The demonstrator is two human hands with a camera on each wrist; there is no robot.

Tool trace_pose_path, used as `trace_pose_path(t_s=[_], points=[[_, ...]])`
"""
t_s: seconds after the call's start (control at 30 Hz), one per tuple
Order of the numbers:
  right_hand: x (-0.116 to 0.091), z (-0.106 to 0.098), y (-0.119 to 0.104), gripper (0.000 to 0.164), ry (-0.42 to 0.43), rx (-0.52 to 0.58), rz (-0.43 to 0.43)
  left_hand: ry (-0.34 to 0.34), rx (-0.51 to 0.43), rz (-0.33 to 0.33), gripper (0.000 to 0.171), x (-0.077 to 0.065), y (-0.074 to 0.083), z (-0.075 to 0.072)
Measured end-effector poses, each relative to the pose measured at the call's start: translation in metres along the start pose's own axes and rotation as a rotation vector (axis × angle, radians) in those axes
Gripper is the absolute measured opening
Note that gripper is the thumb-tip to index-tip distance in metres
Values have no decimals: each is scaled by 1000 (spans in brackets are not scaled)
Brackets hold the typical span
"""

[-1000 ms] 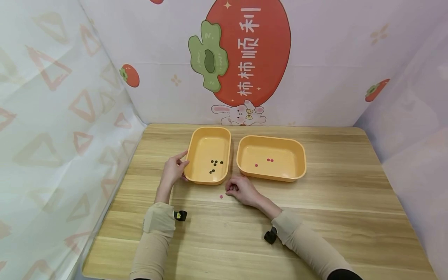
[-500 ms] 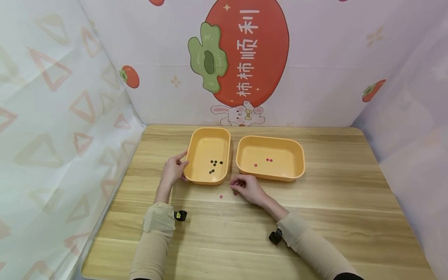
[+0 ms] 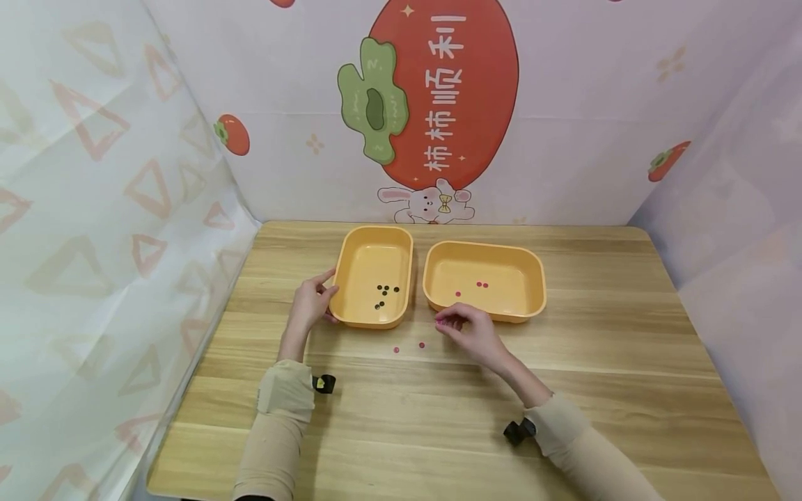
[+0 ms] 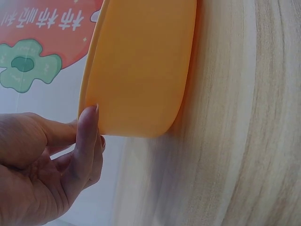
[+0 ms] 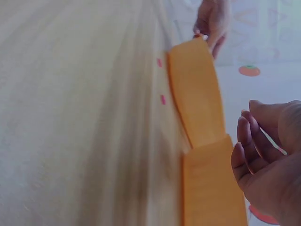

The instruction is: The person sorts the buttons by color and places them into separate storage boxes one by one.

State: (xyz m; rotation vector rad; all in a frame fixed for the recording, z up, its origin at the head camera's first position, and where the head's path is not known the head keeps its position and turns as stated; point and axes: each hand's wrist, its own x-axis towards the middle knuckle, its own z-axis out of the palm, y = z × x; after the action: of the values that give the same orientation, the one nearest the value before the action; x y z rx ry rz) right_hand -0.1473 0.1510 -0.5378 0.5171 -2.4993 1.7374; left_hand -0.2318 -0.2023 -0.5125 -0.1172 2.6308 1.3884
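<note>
My left hand (image 3: pixel 310 303) grips the left side of a yellow plastic tray (image 3: pixel 337 306), its thumb over the rim. The left wrist view shows that tray wall (image 4: pixel 141 66) close up, with the fingers beneath the rim. Several small black discs (image 3: pixel 385 293) lie inside. My right hand (image 3: pixel 476 337) pinches a small pink disc (image 3: pixel 441 321) at its fingertips, just in front of the right yellow tray (image 3: pixel 535 278). In the right wrist view the right hand (image 5: pixel 268 155) is beside the trays, its fingertips curled together. Two pink discs, one (image 3: pixel 396 350) left of the other (image 3: pixel 422 345), lie on the table.
Three pink discs (image 3: pixel 458 293) lie spread inside the right tray. The wooden table (image 3: pixel 401 431) ends at a patterned backdrop (image 3: pixel 282 181) behind and on the left. A small black camera (image 3: pixel 324 384) sits at the left wrist, another (image 3: pixel 519 432) at the right.
My right hand has moved right from the tabletop discs to the front of the right tray, carrying a pink disc and uncovering another on the table. My left hand has stayed on its tray.
</note>
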Motion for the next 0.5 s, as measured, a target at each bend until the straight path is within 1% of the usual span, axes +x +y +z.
trace_pose_path(t_s=[0.1,0.2,0.37,0.5], points=[[1,-11,-4,13,42,11,-22,1,2,-1,52,0,0,0],[5,-23,-3,13,86,-11,-39,5,12,1,52,1,0,0],[17,-40,10,11,172,-90,-66,2,24,-3,53,2,2,0],[29,-51,24,11,219,-162,-28,-14,8,-12,53,3,2,0]])
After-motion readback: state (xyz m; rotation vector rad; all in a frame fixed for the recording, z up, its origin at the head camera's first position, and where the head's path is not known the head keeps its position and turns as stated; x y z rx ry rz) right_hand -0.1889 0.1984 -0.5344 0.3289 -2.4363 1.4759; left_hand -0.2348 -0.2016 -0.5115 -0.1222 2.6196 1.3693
